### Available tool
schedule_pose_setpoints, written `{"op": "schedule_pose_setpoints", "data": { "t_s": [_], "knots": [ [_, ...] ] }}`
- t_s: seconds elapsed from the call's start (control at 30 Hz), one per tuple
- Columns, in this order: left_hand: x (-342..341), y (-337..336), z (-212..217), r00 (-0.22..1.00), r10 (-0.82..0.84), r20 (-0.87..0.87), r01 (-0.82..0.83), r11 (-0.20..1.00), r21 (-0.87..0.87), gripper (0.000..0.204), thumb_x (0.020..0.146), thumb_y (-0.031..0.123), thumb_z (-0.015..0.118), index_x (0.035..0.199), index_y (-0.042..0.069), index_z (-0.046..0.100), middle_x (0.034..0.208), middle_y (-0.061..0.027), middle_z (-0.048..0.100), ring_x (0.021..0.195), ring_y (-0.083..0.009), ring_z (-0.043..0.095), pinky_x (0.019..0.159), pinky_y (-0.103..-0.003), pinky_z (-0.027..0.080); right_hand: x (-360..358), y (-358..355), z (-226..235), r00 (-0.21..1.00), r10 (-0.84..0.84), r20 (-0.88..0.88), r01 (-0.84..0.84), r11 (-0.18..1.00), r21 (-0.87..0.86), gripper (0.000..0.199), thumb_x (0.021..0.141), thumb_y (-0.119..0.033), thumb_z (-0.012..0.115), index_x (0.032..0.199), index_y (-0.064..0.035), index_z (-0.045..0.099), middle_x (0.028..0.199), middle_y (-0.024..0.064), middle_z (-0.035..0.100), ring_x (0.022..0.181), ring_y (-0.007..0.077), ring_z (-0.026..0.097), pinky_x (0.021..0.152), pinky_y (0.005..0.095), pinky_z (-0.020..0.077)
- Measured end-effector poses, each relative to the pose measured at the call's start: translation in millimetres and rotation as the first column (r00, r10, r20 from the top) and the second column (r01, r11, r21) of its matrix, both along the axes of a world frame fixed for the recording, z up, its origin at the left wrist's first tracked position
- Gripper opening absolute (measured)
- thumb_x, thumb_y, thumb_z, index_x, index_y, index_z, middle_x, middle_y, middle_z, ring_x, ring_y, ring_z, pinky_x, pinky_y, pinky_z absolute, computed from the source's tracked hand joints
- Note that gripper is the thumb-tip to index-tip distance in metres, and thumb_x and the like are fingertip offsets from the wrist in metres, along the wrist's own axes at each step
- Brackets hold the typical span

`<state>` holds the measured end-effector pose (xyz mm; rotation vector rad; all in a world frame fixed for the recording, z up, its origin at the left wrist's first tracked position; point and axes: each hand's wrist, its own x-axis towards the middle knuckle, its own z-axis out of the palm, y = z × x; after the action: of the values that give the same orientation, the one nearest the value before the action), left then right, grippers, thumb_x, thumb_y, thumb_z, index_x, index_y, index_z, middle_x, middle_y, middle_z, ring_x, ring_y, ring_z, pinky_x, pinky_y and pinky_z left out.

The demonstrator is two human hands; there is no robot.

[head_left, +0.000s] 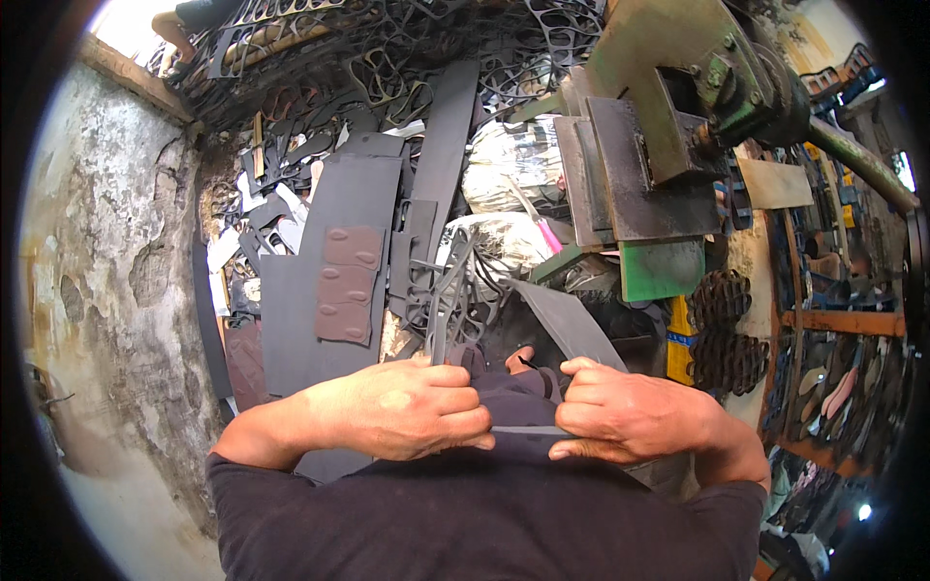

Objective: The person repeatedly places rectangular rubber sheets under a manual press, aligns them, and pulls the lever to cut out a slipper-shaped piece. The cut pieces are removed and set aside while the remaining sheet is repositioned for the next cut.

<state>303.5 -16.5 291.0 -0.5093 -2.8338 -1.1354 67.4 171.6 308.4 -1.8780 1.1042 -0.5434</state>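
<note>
Left hand: our fingers curl inward, knuckles up; the grip is narrow, holding one end of the grey strip.
Right hand: our grip is narrow here too, fingers folded, thumb below, holding the strip's other end.
Grey strip: we have it stretched level between both hands, in front of our dark shirt.
Grey sheet: it slants up and leftward from behind our right hand; we cannot tell whether it joins the strip.
Cut-out scraps: a tangle of dark loops and bands rises just beyond our left hand; we cannot tell whether that hand touches them.
Brown panel: we see it, marked with ovals, lying on dark sheets ahead to our left.
Press: green and worn, it stands ahead to our right, above a green block.
Yellow crate: it sits beyond our right hand, beside stacked dark cut-outs.
</note>
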Motion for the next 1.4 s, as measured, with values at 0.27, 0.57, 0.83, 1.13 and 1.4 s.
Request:
{"op": "schedule_pose_setpoints", "data": {
  "t_s": [0.27, 0.57, 0.83, 1.13, 1.4],
  "knots": [
    [153, -112, -59, 0.338, 0.873, 0.353, -0.853, 0.442, -0.276, 0.017, 0.101, 0.012, 0.063, 0.089, 0.000, 0.066, 0.089, -0.0135, 0.066, 0.082, -0.0324, 0.064, 0.071, -0.039, 0.053, -104, -9, 31, 0.813, -0.547, -0.200, 0.582, 0.758, 0.295, 0.017, 0.098, -0.014, 0.069, 0.093, 0.0019, 0.066, 0.081, 0.0091, 0.065, 0.074, 0.0241, 0.063, 0.081, 0.0400, 0.0532],
    [79, -60, -98, 0.379, 0.913, 0.153, -0.923, 0.362, 0.128, 0.021, 0.105, 0.013, 0.058, 0.092, -0.003, 0.062, 0.078, -0.0114, 0.058, 0.068, -0.0231, 0.056, 0.064, -0.035, 0.046, -27, -150, -141, 0.736, -0.669, -0.104, 0.641, 0.738, -0.210, 0.030, 0.099, -0.029, 0.065, 0.101, 0.0012, 0.064, 0.088, 0.0227, 0.066, 0.086, 0.0456, 0.062, 0.078, 0.0521, 0.0477],
    [136, -34, -71, 0.188, 0.971, 0.147, -0.939, 0.134, 0.317, 0.033, 0.110, 0.020, 0.054, 0.086, -0.001, 0.060, 0.078, -0.0025, 0.055, 0.062, -0.0062, 0.043, 0.057, -0.024, 0.036, 2, -206, -141, 0.500, -0.821, 0.274, 0.866, 0.483, -0.132, 0.028, 0.106, -0.026, 0.058, 0.115, -0.0015, 0.068, 0.089, 0.0148, 0.073, 0.081, 0.0212, 0.071, 0.076, 0.0350, 0.0534],
    [124, -8, -18, 0.234, 0.972, -0.033, -0.896, 0.229, 0.380, 0.041, 0.106, 0.029, 0.059, 0.076, 0.002, 0.057, 0.067, -0.0046, 0.051, 0.060, -0.0167, 0.048, 0.055, -0.030, 0.040, -97, -218, -400, -0.137, -0.987, -0.088, 0.990, -0.134, -0.046, 0.038, 0.105, -0.026, 0.061, 0.130, 0.0013, 0.054, 0.126, 0.0257, 0.063, 0.112, 0.0306, 0.065, 0.099, 0.0426, 0.0500],
    [205, 12, 86, 0.123, 0.929, -0.350, 0.028, 0.349, 0.937, 0.027, 0.091, 0.012, 0.062, 0.069, 0.013, 0.047, 0.066, -0.0020, 0.045, 0.068, -0.0182, 0.046, 0.073, -0.032, 0.047, 65, -197, -426, 0.809, 0.140, -0.571, 0.009, 0.968, 0.250, 0.076, 0.081, -0.001, 0.066, 0.152, -0.0253, 0.050, 0.168, 0.0125, 0.028, 0.155, 0.0367, 0.026, 0.120, 0.0489, 0.0394]
  ]
}}
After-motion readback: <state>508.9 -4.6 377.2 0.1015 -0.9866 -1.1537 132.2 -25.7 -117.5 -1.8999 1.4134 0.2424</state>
